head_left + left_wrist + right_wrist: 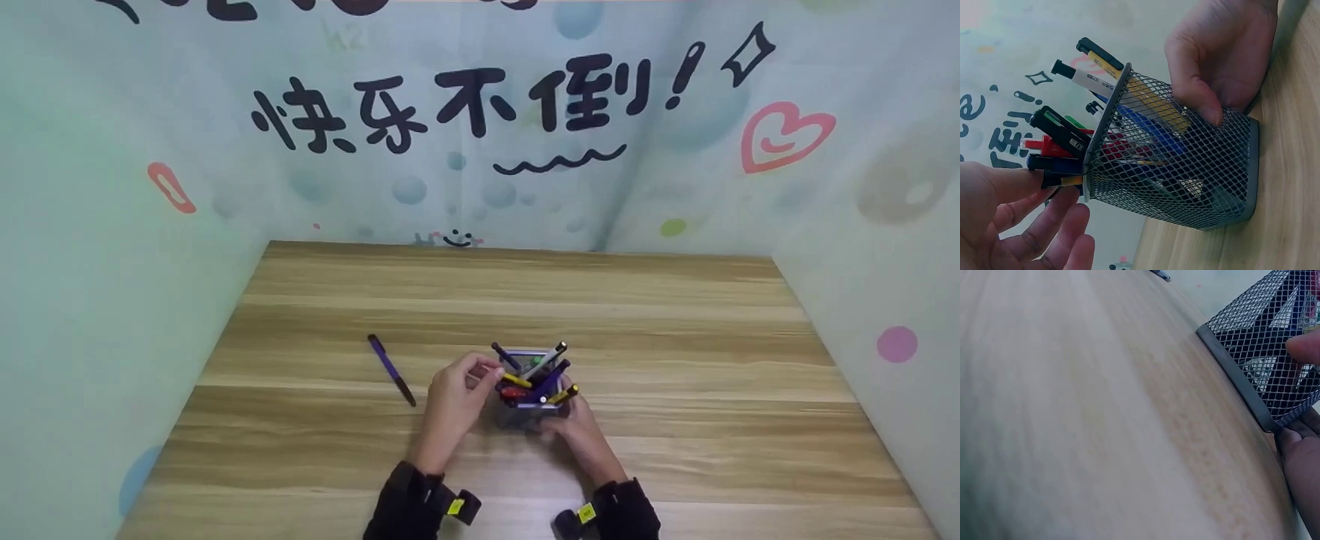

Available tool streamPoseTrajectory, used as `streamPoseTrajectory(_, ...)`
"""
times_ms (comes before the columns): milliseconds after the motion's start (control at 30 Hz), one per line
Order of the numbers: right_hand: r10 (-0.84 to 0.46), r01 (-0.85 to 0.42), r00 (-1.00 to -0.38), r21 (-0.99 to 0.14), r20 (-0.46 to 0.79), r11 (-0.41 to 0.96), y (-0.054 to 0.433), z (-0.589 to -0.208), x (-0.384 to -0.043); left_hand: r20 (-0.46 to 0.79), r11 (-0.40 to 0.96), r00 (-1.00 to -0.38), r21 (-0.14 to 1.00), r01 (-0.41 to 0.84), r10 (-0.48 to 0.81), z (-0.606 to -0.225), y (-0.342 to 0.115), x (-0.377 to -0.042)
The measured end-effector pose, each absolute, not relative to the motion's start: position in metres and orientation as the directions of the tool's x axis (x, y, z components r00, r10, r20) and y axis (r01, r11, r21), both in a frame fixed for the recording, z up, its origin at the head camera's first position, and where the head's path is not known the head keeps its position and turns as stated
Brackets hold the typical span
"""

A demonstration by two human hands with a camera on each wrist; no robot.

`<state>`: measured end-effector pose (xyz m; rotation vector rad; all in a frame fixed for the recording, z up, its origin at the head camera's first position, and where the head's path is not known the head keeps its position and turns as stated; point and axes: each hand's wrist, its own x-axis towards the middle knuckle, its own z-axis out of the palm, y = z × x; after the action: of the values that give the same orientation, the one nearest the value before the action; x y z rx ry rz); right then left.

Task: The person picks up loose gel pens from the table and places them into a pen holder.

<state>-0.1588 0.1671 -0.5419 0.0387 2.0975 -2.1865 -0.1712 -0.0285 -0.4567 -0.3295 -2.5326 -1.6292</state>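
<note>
A dark wire-mesh pen holder [517, 418] stands on the table, full of pens and markers. My left hand [456, 394] is at the holder's left rim, pinching the dark end of a yellow pen [517, 380] between thumb and fingers. In the left wrist view, that yellow pen [1071, 180] slants into the mesh holder [1207, 174]. My right hand [579, 429] grips the holder's right side near its base, thumb on the mesh [1275, 354]. White, blue, red and black-green pens [1058, 132] stick out above the rim.
A purple pen [391, 369] with dark ends lies on the wooden table [300, 450], left of my left hand. Printed cloth walls [465, 195] enclose the table at the back and on both sides.
</note>
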Motion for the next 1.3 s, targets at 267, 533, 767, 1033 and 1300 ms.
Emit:
streamPoseTrajectory(267, -0.089, 0.106, -0.991, -0.992, -0.1, -0.069, 0.166, -0.542, -0.158, 0.112, 0.387, -0.99, 0.912, 0.137, 0.088, -0.467, -0.047, -0.171)
streamPoseTrajectory(533, -0.097, 0.1, -0.991, -0.991, -0.092, -0.084, 0.166, -0.541, -0.159, -0.015, 0.709, -0.992, 0.698, -0.099, -0.123, -0.488, -0.088, -0.18)
streamPoseTrajectory(767, -0.093, 0.091, -0.992, -0.992, -0.083, -0.082, 0.166, -0.54, -0.159, -0.098, 0.82, -0.988, 0.552, -0.153, -0.118, -0.506, -0.104, -0.184)
streamPoseTrajectory(1033, -0.083, 0.098, -0.992, -0.991, -0.09, -0.091, 0.166, -0.54, -0.159, -0.071, 0.827, -0.992, 0.547, -0.13, -0.109, -0.504, -0.103, -0.186)
streamPoseTrajectory(1300, -0.09, 0.113, -0.99, -0.99, -0.105, -0.084, 0.169, -0.541, -0.157, -0.041, 0.808, -0.991, 0.574, -0.13, -0.131, -0.502, -0.1, -0.184)
